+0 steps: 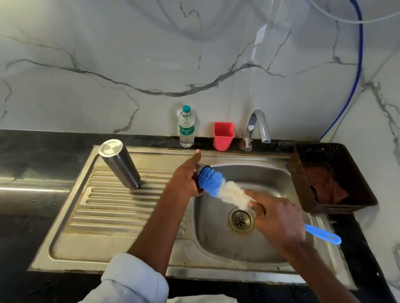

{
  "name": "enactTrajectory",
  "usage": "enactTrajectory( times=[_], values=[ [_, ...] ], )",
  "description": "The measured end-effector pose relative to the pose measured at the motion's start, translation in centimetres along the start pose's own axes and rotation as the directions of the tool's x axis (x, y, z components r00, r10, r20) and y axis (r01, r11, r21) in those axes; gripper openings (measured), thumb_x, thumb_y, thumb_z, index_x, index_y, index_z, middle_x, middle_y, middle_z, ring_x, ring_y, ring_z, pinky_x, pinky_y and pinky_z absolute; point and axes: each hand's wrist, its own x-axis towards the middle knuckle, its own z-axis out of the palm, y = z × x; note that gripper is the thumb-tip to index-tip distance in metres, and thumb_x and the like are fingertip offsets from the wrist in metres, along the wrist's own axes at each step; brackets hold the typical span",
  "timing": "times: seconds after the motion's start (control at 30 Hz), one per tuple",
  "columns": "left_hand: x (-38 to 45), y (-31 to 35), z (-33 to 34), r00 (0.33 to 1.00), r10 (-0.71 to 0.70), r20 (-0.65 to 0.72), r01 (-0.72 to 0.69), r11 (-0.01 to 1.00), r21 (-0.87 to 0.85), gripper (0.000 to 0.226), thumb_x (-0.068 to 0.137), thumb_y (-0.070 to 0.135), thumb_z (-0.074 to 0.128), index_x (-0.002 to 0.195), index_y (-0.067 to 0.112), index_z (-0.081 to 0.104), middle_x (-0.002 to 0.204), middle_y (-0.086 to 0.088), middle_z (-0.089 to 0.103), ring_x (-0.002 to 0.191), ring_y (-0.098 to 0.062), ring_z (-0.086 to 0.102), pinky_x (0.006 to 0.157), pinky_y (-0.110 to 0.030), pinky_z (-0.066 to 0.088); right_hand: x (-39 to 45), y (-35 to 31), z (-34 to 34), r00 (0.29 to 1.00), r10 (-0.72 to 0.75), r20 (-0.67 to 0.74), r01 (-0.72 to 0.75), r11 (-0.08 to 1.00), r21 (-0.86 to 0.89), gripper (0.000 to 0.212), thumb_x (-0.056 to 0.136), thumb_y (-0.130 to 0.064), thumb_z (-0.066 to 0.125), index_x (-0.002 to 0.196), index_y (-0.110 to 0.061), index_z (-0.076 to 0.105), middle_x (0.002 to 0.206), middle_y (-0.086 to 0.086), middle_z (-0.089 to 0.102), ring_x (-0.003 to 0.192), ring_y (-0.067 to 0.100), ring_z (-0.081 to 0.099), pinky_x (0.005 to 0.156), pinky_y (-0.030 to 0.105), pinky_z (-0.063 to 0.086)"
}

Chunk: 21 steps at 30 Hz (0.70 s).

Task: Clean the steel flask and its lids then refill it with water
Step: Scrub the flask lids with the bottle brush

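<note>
Looking down, I see the steel sink point(212, 251) filling the middle, its drainboard at nine o'clock carrying the upturned steel flask point(119, 164). A brown basket point(332, 179) sits at three o'clock, a water bottle point(186, 127) and red cup point(223, 136) at twelve. My left hand point(186, 176) grips a lid point(201, 172) over the basin; my right hand point(276, 215) clasps the bottle brush point(222, 187), whose bristles hide the lid's inside.

The steel flask point(119, 164) stands upside down on the drainboard point(122, 207), base up. A dark lid point(201, 172) sits over the basin, blue-and-white brush point(222, 189) bristles pressed into it.
</note>
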Motion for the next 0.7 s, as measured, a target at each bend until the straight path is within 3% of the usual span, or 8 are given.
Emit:
enactTrajectory(
  times=[0.07, 0.17, 0.3, 0.37, 0.43, 0.53, 0.6, 0.7],
  values=[
    [0.2, -0.7, 0.7, 0.991, 0.123, 0.048, -0.121, 0.992, -0.037, 0.025, 0.090, 0.028, 0.079, 0.097, 0.008, 0.066, 0.091, -0.013, 0.072, 0.089, -0.032, 0.070, 0.094, -0.053, 0.058, 1.2, -0.2, 0.7, 0.914, 0.315, 0.256, -0.402, 0.789, 0.465, 0.029, 0.094, -0.018, 0.066, 0.111, -0.041, 0.074, 0.067, -0.013, 0.069, 0.054, 0.004, 0.062, 0.048, 0.018, 0.045],
    [-0.4, -0.3, 0.4, 0.875, 0.361, 0.324, -0.289, 0.924, -0.250, 0.008, 0.093, 0.017, 0.073, 0.093, 0.017, 0.065, 0.079, -0.001, 0.064, 0.076, -0.018, 0.064, 0.082, -0.041, 0.058, 1.8, 0.6, 0.9, 0.611, 0.208, 0.764, -0.786, 0.045, 0.617, 0.030, 0.088, -0.001, 0.044, 0.099, -0.019, 0.065, 0.055, -0.003, 0.039, 0.035, 0.005, 0.020, 0.039, 0.014, 0.012],
    [-0.4, 1.2, -0.5, 0.849, 0.432, 0.304, -0.475, 0.877, 0.080, 0.046, 0.086, 0.055, 0.077, 0.113, 0.019, 0.066, 0.103, -0.005, 0.066, 0.102, -0.022, 0.066, 0.106, -0.048, 0.051, 0.7, -0.2, 0.9, 0.857, 0.327, 0.398, -0.513, 0.476, 0.714, 0.029, 0.094, -0.007, 0.064, 0.109, -0.028, 0.077, 0.066, -0.005, 0.068, 0.044, 0.007, 0.051, 0.042, 0.020, 0.037],
    [-0.7, 1.3, -0.4, 0.955, 0.267, 0.130, -0.287, 0.943, 0.168, 0.062, 0.091, 0.070, 0.063, 0.118, 0.015, 0.062, 0.108, -0.012, 0.069, 0.103, -0.029, 0.070, 0.095, -0.048, 0.057, 0.4, 0.1, 0.7, 0.973, 0.229, -0.011, -0.206, 0.894, 0.397, 0.035, 0.089, -0.019, 0.076, 0.116, -0.039, 0.074, 0.087, -0.011, 0.078, 0.070, 0.007, 0.070, 0.061, 0.027, 0.056],
    [-0.3, 1.2, -0.8, 0.989, 0.144, 0.022, -0.145, 0.987, 0.066, 0.066, 0.091, 0.068, 0.064, 0.119, 0.009, 0.060, 0.107, -0.017, 0.070, 0.095, -0.031, 0.071, 0.077, -0.044, 0.059, 0.1, 0.5, 0.9, 0.983, -0.040, -0.180, 0.040, 0.999, -0.005, 0.050, 0.082, -0.014, 0.078, 0.121, -0.044, 0.070, 0.092, -0.016, 0.077, 0.072, 0.016, 0.071, 0.058, 0.034, 0.059],
    [0.3, 0.4, -0.6, 0.988, 0.139, -0.061, -0.144, 0.986, -0.079, 0.033, 0.094, 0.033, 0.076, 0.103, 0.003, 0.066, 0.090, -0.014, 0.069, 0.079, -0.030, 0.070, 0.073, -0.044, 0.060, -0.2, -0.7, 1.0, 0.975, -0.153, -0.162, 0.138, 0.985, -0.101, 0.051, 0.083, -0.011, 0.074, 0.123, -0.043, 0.069, 0.094, -0.017, 0.076, 0.068, 0.018, 0.068, 0.055, 0.032, 0.055],
    [0.2, 0.0, -0.3, 0.978, 0.203, -0.054, -0.209, 0.965, -0.157, 0.014, 0.093, 0.016, 0.072, 0.085, 0.009, 0.063, 0.077, -0.010, 0.062, 0.066, -0.025, 0.063, 0.070, -0.038, 0.058, 0.5, -2.1, 0.8, 0.976, 0.198, 0.092, -0.218, 0.918, 0.332, 0.035, 0.091, -0.017, 0.071, 0.119, -0.037, 0.073, 0.081, -0.009, 0.074, 0.059, 0.012, 0.061, 0.056, 0.027, 0.048],
    [-0.8, 0.2, -0.7, 0.894, 0.422, 0.152, -0.360, 0.876, -0.322, 0.008, 0.093, 0.016, 0.066, 0.085, 0.013, 0.067, 0.078, -0.006, 0.063, 0.069, -0.020, 0.063, 0.074, -0.035, 0.055, 1.5, -2.2, 0.5, 0.693, 0.292, 0.659, -0.721, 0.277, 0.635, 0.029, 0.095, -0.003, 0.059, 0.111, -0.022, 0.074, 0.060, 0.005, 0.053, 0.040, 0.008, 0.034, 0.042, 0.020, 0.021]
  ],
)
